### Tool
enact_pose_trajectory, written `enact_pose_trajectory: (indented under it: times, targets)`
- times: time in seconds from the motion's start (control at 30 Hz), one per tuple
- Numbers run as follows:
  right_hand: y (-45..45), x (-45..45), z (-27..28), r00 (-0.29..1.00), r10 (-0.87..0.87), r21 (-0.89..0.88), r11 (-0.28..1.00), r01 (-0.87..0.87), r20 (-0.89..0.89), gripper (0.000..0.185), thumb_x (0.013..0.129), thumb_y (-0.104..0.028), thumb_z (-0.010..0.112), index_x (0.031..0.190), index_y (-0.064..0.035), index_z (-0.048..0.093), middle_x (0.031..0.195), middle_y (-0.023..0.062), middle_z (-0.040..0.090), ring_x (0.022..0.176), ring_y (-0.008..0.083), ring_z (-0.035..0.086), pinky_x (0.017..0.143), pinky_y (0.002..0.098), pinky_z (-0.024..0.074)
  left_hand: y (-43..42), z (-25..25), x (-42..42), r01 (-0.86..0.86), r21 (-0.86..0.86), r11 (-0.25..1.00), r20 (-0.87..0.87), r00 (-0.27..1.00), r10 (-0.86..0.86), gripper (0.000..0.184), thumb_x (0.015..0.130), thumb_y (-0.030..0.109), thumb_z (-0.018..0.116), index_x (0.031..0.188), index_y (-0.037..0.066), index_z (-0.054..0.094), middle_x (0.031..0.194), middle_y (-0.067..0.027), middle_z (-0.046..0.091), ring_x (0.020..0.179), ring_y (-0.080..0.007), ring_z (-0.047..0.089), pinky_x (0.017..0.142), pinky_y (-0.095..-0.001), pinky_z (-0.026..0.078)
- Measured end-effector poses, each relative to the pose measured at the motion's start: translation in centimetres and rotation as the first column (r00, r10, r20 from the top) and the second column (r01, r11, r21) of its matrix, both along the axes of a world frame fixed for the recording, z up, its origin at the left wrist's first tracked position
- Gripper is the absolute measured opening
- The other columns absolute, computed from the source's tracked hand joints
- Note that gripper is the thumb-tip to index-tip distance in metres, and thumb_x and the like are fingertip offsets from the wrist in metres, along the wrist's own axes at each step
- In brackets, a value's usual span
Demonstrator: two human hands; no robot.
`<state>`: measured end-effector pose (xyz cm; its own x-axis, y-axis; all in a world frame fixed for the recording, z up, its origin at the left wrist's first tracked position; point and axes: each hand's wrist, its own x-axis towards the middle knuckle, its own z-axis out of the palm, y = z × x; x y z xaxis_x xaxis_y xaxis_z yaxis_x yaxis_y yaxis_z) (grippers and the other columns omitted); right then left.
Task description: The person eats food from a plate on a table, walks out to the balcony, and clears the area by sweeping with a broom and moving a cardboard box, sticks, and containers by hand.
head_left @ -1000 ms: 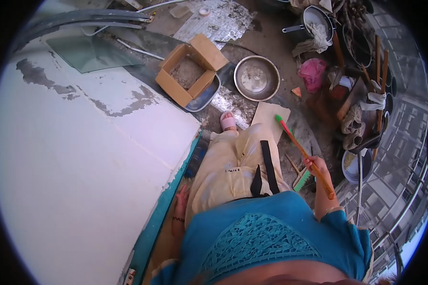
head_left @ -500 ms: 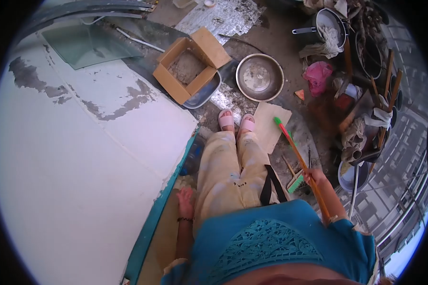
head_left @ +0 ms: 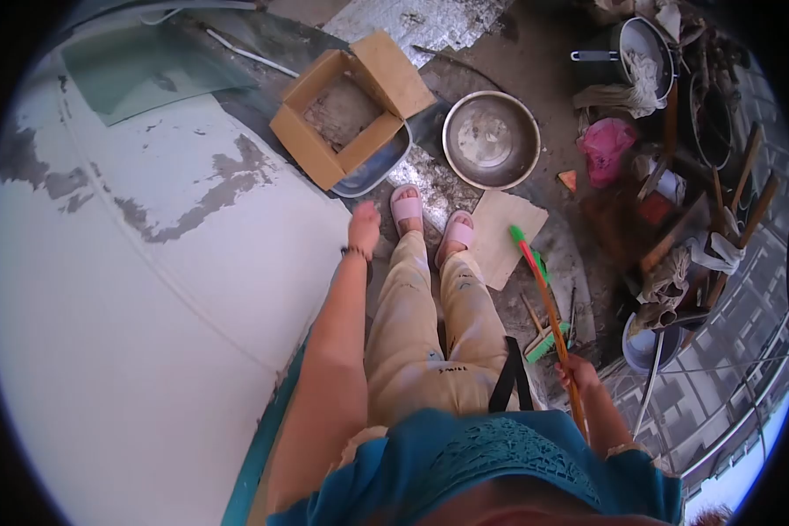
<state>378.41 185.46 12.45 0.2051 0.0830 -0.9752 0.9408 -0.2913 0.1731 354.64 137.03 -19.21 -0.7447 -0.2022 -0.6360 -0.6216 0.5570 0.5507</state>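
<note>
My right hand (head_left: pixel 577 373) is wrapped round a long wooden stick (head_left: pixel 548 307), held at a slant beside my right leg. Its far end is red with a green tip, pointing away from me above a beige sheet. My left hand (head_left: pixel 364 226) is stretched forward over the edge of the white panel, a little left of my feet. Its fingers look curled in, slightly blurred, with nothing visible in them. Just beyond it stands an open cardboard box (head_left: pixel 320 162), partly over a grey-blue basin (head_left: pixel 380 167). A green-bristled brush (head_left: pixel 548 344) lies near my right hand.
A large white panel (head_left: pixel 175 351) with peeling patches fills the left side. Ahead are a round metal basin (head_left: pixel 491 140) and a flat beige sheet (head_left: pixel 508 237). To the right are a pink bag (head_left: pixel 605 149), a pot (head_left: pixel 644 57), a bucket (head_left: pixel 653 342) and piled wooden sticks.
My left hand has swung forward from beside my thigh to near my feet. My right hand still holds the stick, now slightly lower in view. My feet have shifted a little.
</note>
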Motion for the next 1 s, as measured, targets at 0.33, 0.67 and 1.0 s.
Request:
enact_pose_trajectory:
  times: [0.33, 0.67, 1.0]
  targets:
    - [-4.6, 0.2, -2.4, 0.985, -0.02, 0.0, 1.0, 0.02, 0.172, 0.036, 0.084, -0.007, 0.041, 0.119, -0.0095, 0.034, 0.084, 0.0098, 0.049, 0.053, 0.0171, 0.049, 0.042, 0.0303, 0.0428, -2.7, -7.7, -10.7, 0.289, -0.286, 0.914, 0.119, 0.957, -0.265, 0.051, 0.08, 0.032, 0.053, 0.12, 0.003, 0.042, 0.116, -0.0238, 0.049, 0.111, -0.0356, 0.044, 0.094, -0.0413, 0.035]
    - [-5.0, 0.3, -3.0, 0.975, -0.017, -0.01, 1.0, 0.02, 0.222, 0.032, 0.087, -0.01, 0.04, 0.119, -0.0142, 0.034, 0.083, 0.0087, 0.05, 0.054, 0.0178, 0.051, 0.043, 0.0303, 0.044, -3.4, -7.5, -12.9, 0.251, -0.365, 0.896, 0.101, 0.968, -0.23, 0.054, 0.082, 0.049, 0.043, 0.106, 0.002, 0.056, 0.108, -0.0223, 0.054, 0.104, -0.037, 0.048, 0.089, -0.0425, 0.037]
    - [-4.1, 0.2, -3.4, 0.984, -0.039, -0.03, 0.999, 0.045, 0.175, 0.03, 0.087, -0.01, 0.041, 0.116, -0.0104, 0.034, 0.085, 0.0116, 0.051, 0.059, 0.0206, 0.052, 0.046, 0.0325, 0.0454, -1.6, 1.5, -11.2, 0.047, -0.352, 0.935, -0.293, 0.943, -0.158, 0.037, 0.085, 0.035, 0.047, 0.067, 0.005, 0.058, 0.074, -0.0175, 0.058, 0.073, -0.0353, 0.054, 0.064, -0.0451, 0.042]
